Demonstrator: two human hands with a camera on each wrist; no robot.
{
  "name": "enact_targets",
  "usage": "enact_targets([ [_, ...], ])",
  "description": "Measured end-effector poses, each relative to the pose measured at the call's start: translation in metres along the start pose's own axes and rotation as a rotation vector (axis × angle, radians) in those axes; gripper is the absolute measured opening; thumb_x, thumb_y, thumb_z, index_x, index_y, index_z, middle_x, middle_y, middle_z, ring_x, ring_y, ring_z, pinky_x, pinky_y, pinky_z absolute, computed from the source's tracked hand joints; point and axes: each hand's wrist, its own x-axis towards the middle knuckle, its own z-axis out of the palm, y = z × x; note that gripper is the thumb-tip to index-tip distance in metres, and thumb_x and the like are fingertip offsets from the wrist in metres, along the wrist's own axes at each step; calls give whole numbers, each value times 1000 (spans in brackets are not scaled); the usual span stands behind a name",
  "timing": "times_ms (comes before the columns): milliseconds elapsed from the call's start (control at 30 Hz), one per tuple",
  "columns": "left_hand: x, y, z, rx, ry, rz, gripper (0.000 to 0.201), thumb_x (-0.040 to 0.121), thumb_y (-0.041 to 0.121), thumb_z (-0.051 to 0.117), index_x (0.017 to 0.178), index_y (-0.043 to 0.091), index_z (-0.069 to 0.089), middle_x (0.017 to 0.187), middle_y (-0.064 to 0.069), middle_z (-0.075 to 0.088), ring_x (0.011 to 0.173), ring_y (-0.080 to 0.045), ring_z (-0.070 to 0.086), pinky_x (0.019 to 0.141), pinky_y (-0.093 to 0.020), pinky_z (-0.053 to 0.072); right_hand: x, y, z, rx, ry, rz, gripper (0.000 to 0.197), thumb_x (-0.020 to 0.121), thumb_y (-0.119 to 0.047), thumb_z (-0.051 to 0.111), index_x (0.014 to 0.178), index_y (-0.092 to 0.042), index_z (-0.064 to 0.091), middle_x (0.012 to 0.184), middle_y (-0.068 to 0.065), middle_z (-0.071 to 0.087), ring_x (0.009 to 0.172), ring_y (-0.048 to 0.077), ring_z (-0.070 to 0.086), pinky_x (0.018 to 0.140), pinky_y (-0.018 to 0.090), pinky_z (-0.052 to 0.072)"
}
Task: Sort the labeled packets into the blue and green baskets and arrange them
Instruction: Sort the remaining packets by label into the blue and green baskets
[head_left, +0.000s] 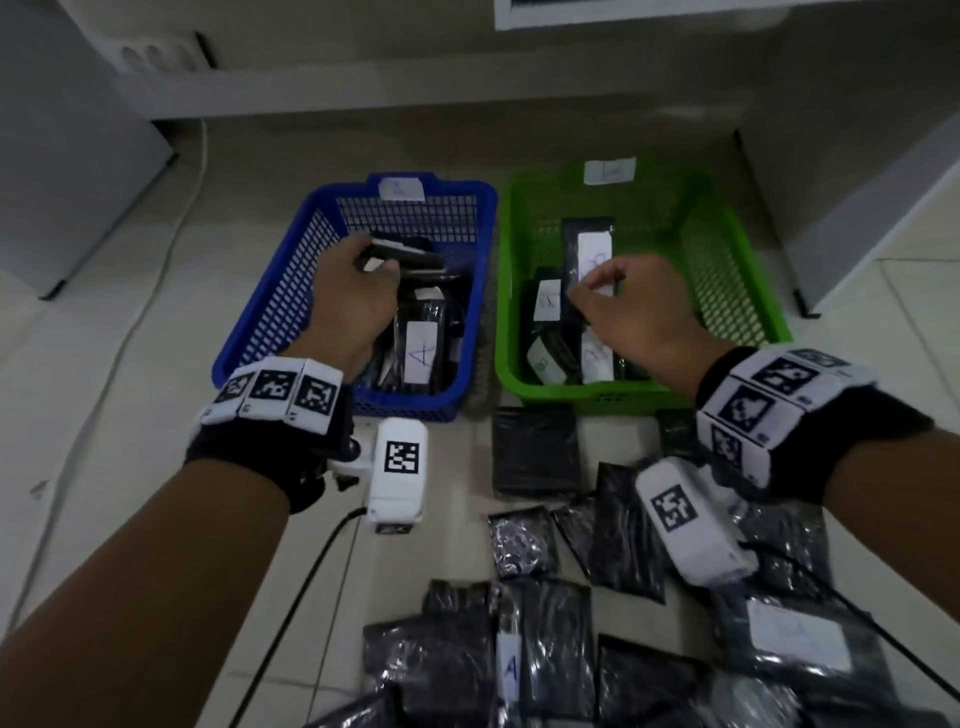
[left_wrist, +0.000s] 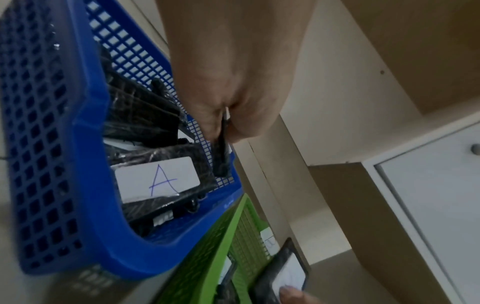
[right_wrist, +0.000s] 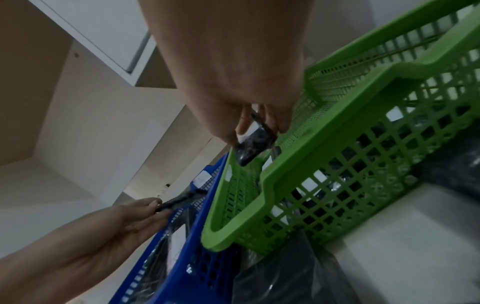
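Black packets fill the scene: the left hand (head_left: 353, 291) pinches 1 packet (head_left: 402, 254) over the blue basket (head_left: 270, 312) at centre left, the right hand (head_left: 628, 306) pinches another labelled packet (head_left: 592, 244) over the green basket (head_left: 737, 270) at centre right, and more packets (head_left: 545, 623) lie across the bottom.

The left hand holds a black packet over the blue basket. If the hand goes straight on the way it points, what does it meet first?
Probably the far mesh wall of the blue basket. The left hand pinches its packet pointing that way; depth is unclear, so it may pass above the rim.
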Motion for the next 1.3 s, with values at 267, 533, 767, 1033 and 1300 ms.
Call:
enact_targets([
  [267,-30,1,12,345,14,393,26,91,34,66,115,28,69,110,9,68,97,-4,65,88,-29,57,18,15,-5,-136,-146,-56,15,87,-16,67,98,-8,74,100,-2,65,84,10,59,67,18,43],
  [533,-123,4,35,729,-357,694,33,85,54,57,71,28,70,57,13,63,53,-6,58,54,-26,51,-41,15,-42,-45,-319,-388,8,73,-10,80,77,-13,75,69,-17,66,62,-8,61,57,6,45],
  [767,-173,-33,33,865,-657,977,32,86,61,60,91,31,70,84,10,66,80,-16,61,49,-30,47,-100,47,-52,-386,-594,-373,29,67,-33,86,89,-21,72,84,-6,66,72,5,60,70,24,55],
  [1033,-208,-37,28,1036,-1014,711,75,67,94,49,117,39,59,114,18,59,96,-9,61,66,-28,46,-156,77,-35,-622,-635,-458,61,80,-39,72,132,-16,53,127,8,55,122,26,45,98,44,48],
  [1300,-196,-8,8,385,-1050,3,25,73,32,90,92,26,75,92,9,75,82,1,67,76,-16,50,-139,49,-74,526,-264,242,24,94,-31,64,101,-8,66,89,9,74,75,9,71,65,22,58],
])
